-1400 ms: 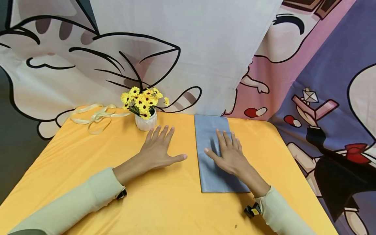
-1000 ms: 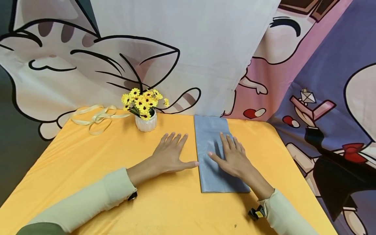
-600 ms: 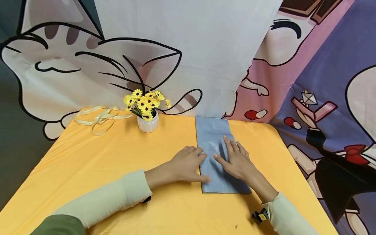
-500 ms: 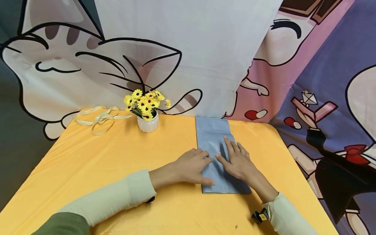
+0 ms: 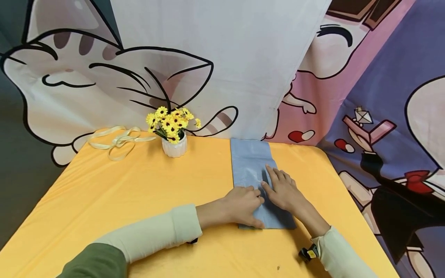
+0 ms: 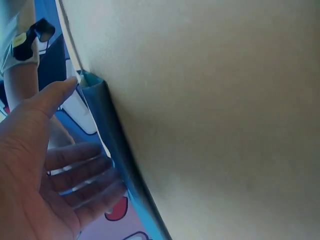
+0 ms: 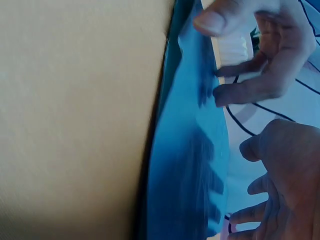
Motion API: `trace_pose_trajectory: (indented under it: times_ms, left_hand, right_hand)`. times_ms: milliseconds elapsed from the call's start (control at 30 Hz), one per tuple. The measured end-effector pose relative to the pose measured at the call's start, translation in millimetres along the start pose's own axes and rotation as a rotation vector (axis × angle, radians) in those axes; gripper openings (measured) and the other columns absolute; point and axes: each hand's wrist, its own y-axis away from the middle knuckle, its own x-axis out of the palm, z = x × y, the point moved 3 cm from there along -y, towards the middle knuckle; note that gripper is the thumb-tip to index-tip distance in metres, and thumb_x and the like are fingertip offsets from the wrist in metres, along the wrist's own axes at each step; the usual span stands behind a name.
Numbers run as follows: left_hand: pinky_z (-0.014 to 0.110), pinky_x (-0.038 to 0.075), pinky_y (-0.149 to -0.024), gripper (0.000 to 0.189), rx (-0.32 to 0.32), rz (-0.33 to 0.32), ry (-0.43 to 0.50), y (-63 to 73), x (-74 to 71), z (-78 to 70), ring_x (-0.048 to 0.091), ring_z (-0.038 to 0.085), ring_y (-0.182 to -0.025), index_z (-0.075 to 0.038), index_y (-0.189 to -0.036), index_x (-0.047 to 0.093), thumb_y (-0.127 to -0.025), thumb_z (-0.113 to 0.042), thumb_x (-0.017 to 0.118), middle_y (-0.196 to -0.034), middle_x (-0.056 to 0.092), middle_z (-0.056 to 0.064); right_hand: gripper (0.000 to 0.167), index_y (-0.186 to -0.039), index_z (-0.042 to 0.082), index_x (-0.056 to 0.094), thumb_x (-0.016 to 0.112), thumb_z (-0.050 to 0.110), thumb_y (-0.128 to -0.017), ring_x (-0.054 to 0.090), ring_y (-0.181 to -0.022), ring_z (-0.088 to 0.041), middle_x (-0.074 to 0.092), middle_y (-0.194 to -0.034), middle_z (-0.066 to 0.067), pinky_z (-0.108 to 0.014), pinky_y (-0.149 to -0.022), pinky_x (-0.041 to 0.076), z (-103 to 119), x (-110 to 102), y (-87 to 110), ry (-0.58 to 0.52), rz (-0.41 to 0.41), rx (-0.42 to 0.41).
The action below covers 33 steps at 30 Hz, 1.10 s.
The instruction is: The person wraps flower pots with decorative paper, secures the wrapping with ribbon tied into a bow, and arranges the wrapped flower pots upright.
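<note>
A flat, folded blue sheet (image 5: pixel 249 154) lies lengthwise on the yellow cloth; its exact kind is unclear. My left hand (image 5: pixel 242 205) is over the sheet's near left part, fingers slightly bent and thumb near the front edge. In the left wrist view, the loose fingers of my left hand (image 6: pixel 37 160) are beside the sheet's layered edge (image 6: pixel 107 115), gripping nothing. Above the sheet's right side is my right hand (image 5: pixel 283 193), its fingers spread and casting a shadow. The right wrist view has my right hand (image 7: pixel 290 172) relaxed, apart from the sheet (image 7: pixel 180 160).
Yellow flowers (image 5: pixel 170 123) stand in a white pot (image 5: pixel 174 147) at the back. Left of it lies a loose pale ribbon (image 5: pixel 119 141). A printed backdrop (image 5: pixel 243 58) hangs behind the yellow-covered table (image 5: pixel 156 185).
My left hand has moved right and nearer, from the bare cloth onto the blue sheet, its fingers bending. The right hand has shifted slightly right and nearer. The sheet has stayed put.
</note>
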Motion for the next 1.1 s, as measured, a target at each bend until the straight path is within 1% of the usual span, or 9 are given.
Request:
trace_pose_trajectory:
  times_ms: [133,300,467,533,733,867,933,1000,1100]
  left_hand:
    - [0.033,0.066,-0.080,0.074,-0.028,0.025,0.031,-2.4,2.2,-5.3,0.073,0.017,-0.109,-0.024,-0.135,0.081,-0.092,-0.084,0.075,-0.127,0.078,-0.004]
    - [0.034,0.065,-0.077,0.066,-0.040,0.049,0.064,-1.4,1.8,-9.0,0.072,0.019,-0.103,-0.024,-0.130,0.082,-0.092,-0.077,0.080,-0.121,0.078,-0.004]
    - [0.032,0.063,-0.068,0.050,-0.021,0.023,0.085,0.6,1.3,-9.1,0.071,0.019,-0.089,-0.022,-0.119,0.082,-0.099,-0.068,0.078,-0.111,0.078,-0.004]
    - [0.031,0.062,-0.064,0.045,0.000,0.006,0.084,1.3,1.6,-9.4,0.071,0.019,-0.083,-0.021,-0.119,0.082,-0.102,-0.062,0.075,-0.108,0.079,-0.003]
    - [0.030,0.059,-0.061,0.030,0.082,-0.043,0.020,4.5,1.0,-14.5,0.071,0.018,-0.076,-0.025,-0.127,0.077,-0.112,-0.047,0.063,-0.102,0.077,-0.002]
    - [0.026,0.052,-0.051,0.014,0.131,-0.103,-0.069,8.4,-2.4,-20.6,0.064,0.011,-0.064,-0.028,-0.116,0.074,-0.113,-0.036,0.062,-0.093,0.072,-0.005]
    - [0.024,0.047,-0.048,0.012,0.139,-0.121,-0.110,10.2,-3.0,-23.0,0.060,0.009,-0.060,-0.028,-0.111,0.073,-0.113,-0.034,0.062,-0.091,0.070,-0.006]
    - [0.023,0.045,-0.047,0.012,0.138,-0.121,-0.141,11.6,-2.9,-24.4,0.056,0.009,-0.058,-0.027,-0.109,0.072,-0.113,-0.034,0.062,-0.091,0.069,-0.007]
    - [0.024,0.046,-0.050,0.016,0.119,-0.085,-0.101,13.3,-2.6,-24.3,0.052,0.009,-0.059,-0.022,-0.109,0.071,-0.113,-0.034,0.062,-0.091,0.067,-0.006]
  right_hand:
    - [0.068,-0.177,0.005,0.032,0.049,0.039,-0.121,0.034,-0.161,-0.066,0.040,-0.174,-0.037,-0.086,-0.127,0.028,-6,-3,-4.9,0.012,-0.016,-0.006]
    - [0.066,-0.176,0.004,0.035,0.047,0.038,-0.121,0.034,-0.160,-0.067,0.041,-0.173,-0.037,-0.085,-0.128,0.027,-13,-5,-5.9,0.021,-0.010,0.004]
    - [0.064,-0.175,0.002,0.035,0.044,0.037,-0.122,0.034,-0.160,-0.067,0.042,-0.172,-0.037,-0.085,-0.127,0.028,-19,-7,-3.7,0.015,0.001,0.024]
    - [0.063,-0.174,0.000,0.036,0.042,0.036,-0.123,0.035,-0.159,-0.068,0.043,-0.171,-0.038,-0.084,-0.127,0.029,-23,-9,-3.1,0.011,-0.003,0.032]
    - [0.060,-0.170,-0.003,0.041,0.037,0.034,-0.124,0.038,-0.156,-0.068,0.045,-0.170,-0.037,-0.084,-0.125,0.029,-39,-15,-3.7,-0.003,-0.012,0.053]
    - [0.054,-0.164,-0.003,0.050,0.039,0.030,-0.123,0.042,-0.152,-0.069,0.050,-0.166,-0.038,-0.084,-0.121,0.033,-51,-18,-2.1,-0.002,-0.024,0.056]
    - [0.051,-0.160,-0.004,0.055,0.040,0.027,-0.122,0.044,-0.149,-0.069,0.053,-0.163,-0.038,-0.084,-0.119,0.036,-57,-18,-0.3,-0.002,-0.028,0.050]
    - [0.048,-0.157,-0.004,0.059,0.042,0.023,-0.121,0.047,-0.146,-0.069,0.056,-0.160,-0.037,-0.083,-0.118,0.038,-62,-18,2.1,-0.002,-0.030,0.038]
    - [0.045,-0.155,-0.004,0.061,0.045,0.018,-0.119,0.048,-0.145,-0.069,0.057,-0.159,-0.037,-0.084,-0.117,0.038,-69,-19,6.8,-0.005,-0.027,0.006]
